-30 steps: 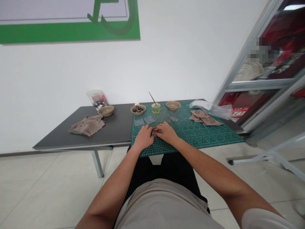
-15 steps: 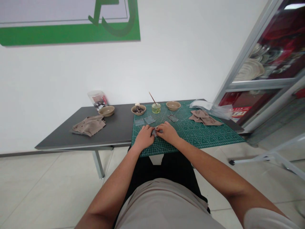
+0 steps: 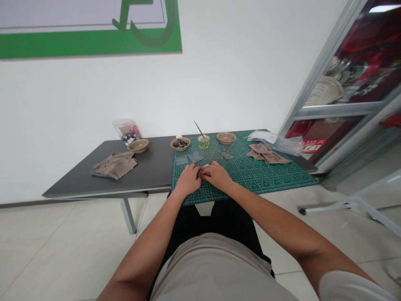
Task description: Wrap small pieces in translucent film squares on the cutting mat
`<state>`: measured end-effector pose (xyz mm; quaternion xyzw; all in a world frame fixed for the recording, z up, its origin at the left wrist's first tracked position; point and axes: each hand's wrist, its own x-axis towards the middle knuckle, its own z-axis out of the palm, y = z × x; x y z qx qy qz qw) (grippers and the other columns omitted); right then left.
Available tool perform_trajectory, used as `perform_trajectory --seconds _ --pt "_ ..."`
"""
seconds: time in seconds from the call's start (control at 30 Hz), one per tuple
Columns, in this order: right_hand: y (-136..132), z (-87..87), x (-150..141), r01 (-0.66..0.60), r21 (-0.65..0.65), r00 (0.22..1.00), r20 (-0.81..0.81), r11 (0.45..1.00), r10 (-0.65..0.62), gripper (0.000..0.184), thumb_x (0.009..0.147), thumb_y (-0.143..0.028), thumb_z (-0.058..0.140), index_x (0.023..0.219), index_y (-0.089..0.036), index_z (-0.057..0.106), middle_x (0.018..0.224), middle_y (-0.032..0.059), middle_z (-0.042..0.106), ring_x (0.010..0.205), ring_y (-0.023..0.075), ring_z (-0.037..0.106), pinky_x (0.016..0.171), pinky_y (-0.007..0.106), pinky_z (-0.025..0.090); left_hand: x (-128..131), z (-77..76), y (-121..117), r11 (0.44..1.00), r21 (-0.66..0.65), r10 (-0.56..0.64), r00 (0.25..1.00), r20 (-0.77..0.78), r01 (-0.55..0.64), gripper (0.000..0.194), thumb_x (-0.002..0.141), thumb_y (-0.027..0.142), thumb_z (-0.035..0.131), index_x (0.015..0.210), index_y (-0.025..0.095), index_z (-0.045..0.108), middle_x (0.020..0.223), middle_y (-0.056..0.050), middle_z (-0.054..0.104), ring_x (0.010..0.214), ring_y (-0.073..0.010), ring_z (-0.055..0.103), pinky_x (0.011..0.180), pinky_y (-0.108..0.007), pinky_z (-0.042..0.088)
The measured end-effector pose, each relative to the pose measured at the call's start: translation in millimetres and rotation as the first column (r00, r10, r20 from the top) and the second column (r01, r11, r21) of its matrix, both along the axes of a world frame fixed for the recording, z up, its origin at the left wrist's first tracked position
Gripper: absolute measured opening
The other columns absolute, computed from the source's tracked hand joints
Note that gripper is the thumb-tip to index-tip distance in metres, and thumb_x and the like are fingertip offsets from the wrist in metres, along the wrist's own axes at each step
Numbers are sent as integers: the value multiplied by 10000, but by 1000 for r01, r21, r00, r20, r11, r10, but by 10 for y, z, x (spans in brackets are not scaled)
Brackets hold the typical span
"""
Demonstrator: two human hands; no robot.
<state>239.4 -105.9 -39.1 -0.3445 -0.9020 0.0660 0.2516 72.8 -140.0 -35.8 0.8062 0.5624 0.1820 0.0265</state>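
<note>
My left hand [image 3: 188,179] and my right hand [image 3: 217,175] rest together on the green cutting mat [image 3: 269,173] near its front edge. Both are curled with fingertips meeting around a small grey piece [image 3: 201,172], mostly hidden between them. Just beyond my hands lie two flat grey squares [image 3: 189,159] and a third grey piece [image 3: 226,154]. Further back stand a tan bowl of dark bits [image 3: 180,144], a small glass of yellow liquid with a stick in it [image 3: 203,141] and an empty tan bowl [image 3: 226,137].
The dark grey table [image 3: 150,167] carries a brown cloth [image 3: 115,164], another tan bowl [image 3: 138,145] and a clear plastic jar [image 3: 125,128] on its left. A second brown cloth [image 3: 265,153] and a clear plastic bag [image 3: 275,142] lie at right. A metal-framed glass cabinet [image 3: 344,96] stands at right.
My hands stay pinched together on the mat with only slight finger movement. The view has shifted a little to the right.
</note>
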Motion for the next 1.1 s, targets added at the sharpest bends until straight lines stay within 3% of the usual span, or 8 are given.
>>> perform_trajectory --seconds 0.2,0.4,0.77,1.1 --pt "124 -28 69 65 2 998 3 998 -65 128 882 -213 621 847 -226 743 941 30 749 866 194 608 893 385 384 2 11 -8 1000 2 10 1000 -4 -10 367 844 187 485 1190 162 604 1092 -100 570 1037 -258 490 959 -399 426" --pt "49 -55 216 122 -5 993 -9 993 -122 119 870 -237 635 881 -218 752 920 38 744 864 195 584 845 355 405 10 -4 2 1000 3 8 1000 -16 -8 378 838 193 495 1198 143 601 1090 -106 565 1033 -259 487 964 -398 420" --pt "-106 -3 153 88 5 996 10 996 -88 103 843 -179 656 858 -208 753 936 34 751 833 183 595 852 356 403 13 -14 -5 1000 20 11 1000 -21 -11 373 849 195 490 1203 150 597 1094 -101 568 1035 -261 486 956 -398 426" --pt "25 -2 56 74 47 997 25 996 -75 127 887 -218 618 873 -210 744 971 30 745 864 175 608 900 349 381 7 -4 -16 1000 24 4 1000 -12 -3 357 858 196 482 1191 152 601 1083 -98 571 1022 -256 484 952 -398 429"
